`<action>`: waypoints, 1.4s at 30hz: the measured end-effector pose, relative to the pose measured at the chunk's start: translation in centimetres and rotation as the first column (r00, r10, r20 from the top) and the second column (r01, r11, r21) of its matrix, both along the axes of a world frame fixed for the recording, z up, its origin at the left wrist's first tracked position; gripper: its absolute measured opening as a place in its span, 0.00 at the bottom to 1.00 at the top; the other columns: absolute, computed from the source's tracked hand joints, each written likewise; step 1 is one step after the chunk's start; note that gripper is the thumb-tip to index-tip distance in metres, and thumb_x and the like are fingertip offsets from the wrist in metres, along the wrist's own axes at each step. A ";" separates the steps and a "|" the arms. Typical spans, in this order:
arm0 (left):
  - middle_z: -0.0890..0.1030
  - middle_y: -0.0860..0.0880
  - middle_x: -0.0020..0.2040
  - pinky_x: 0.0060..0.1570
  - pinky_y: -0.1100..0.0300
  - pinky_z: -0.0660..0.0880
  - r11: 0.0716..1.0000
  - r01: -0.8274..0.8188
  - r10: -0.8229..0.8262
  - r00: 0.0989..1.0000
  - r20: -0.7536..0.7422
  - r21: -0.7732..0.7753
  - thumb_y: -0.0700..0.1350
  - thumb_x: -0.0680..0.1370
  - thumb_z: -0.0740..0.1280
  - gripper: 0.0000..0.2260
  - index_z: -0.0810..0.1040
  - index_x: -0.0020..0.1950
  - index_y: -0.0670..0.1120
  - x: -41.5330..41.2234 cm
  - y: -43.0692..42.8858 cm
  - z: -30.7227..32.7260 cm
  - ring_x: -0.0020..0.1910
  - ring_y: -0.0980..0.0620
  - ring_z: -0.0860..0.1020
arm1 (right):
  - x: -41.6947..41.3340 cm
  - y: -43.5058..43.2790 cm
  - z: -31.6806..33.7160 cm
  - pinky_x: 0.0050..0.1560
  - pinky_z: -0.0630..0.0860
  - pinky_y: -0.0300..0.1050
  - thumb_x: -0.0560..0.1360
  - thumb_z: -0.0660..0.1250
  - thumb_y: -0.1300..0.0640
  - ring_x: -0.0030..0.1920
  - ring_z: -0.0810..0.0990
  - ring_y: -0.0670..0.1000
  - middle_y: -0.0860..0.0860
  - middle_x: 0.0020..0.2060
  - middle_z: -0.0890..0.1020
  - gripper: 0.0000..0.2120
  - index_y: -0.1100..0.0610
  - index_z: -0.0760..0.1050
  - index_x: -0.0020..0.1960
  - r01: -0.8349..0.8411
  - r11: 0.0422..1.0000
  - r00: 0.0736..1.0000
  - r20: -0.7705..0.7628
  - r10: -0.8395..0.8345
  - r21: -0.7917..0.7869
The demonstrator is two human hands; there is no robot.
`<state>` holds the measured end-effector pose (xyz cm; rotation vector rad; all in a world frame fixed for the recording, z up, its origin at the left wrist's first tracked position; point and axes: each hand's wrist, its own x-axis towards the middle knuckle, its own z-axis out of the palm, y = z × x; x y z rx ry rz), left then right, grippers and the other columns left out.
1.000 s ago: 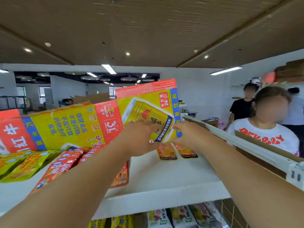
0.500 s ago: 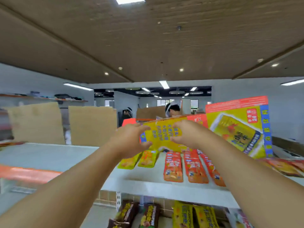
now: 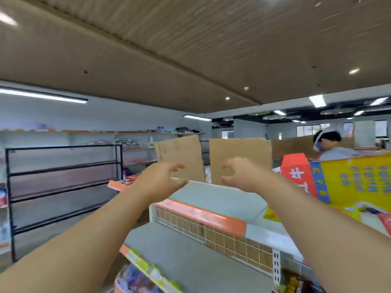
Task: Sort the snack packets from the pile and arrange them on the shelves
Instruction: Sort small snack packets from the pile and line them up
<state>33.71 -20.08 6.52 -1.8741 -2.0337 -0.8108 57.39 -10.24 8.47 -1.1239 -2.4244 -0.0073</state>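
**Both hands empty over the top shelf, nearest packet off to the right**

Left fingers are half-curled with the thumb apart, and there's nothing in them. The right fingers match, with only air between the two sets. The left hand and right hand hover palms inward above the far end of the top shelf, both arms stretched well forward.

The nearest snack packet is a yellow one lying on the top shelf, right of the right fingers and back toward the body. It sits under the right forearm, too hidden to read its long axis. The right hand is nearer, and my call is that it must draw back and rightward.

Further right on the shelf is a big carton. Past the shelf's far edge, two cardboard sheets stand upright. Below the shelf are more packets, blurred.
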 end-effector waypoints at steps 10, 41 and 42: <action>0.80 0.56 0.65 0.60 0.56 0.74 0.970 -0.240 0.238 0.969 -0.058 -0.029 0.56 0.78 0.68 0.18 0.78 0.68 0.57 -10.4 -0.2 -0.6 0.62 0.52 0.77 | -13.5 5.2 -0.8 0.55 0.79 0.50 0.78 0.66 0.48 0.56 0.79 0.56 0.54 0.60 0.80 0.17 0.54 0.78 0.64 -0.219 0.971 0.976 -0.012 0.219 -0.100; 0.81 0.54 0.64 0.61 0.54 0.76 0.932 -0.345 0.345 0.938 -0.021 -0.114 0.59 0.75 0.66 0.21 0.77 0.68 0.59 -31.0 19.8 -1.1 0.60 0.53 0.79 | -36.2 26.8 0.2 0.58 0.77 0.57 0.76 0.65 0.54 0.58 0.79 0.61 0.61 0.57 0.81 0.14 0.61 0.82 0.55 -0.359 0.916 0.930 0.009 0.367 -0.176; 0.81 0.55 0.64 0.61 0.54 0.76 0.935 -0.335 0.336 0.942 -0.017 -0.119 0.58 0.76 0.67 0.20 0.77 0.68 0.59 -31.7 20.2 -1.3 0.60 0.53 0.79 | -36.7 27.1 0.1 0.58 0.77 0.57 0.76 0.65 0.54 0.58 0.79 0.62 0.61 0.58 0.81 0.14 0.61 0.82 0.55 -0.348 0.920 0.934 0.017 0.356 -0.181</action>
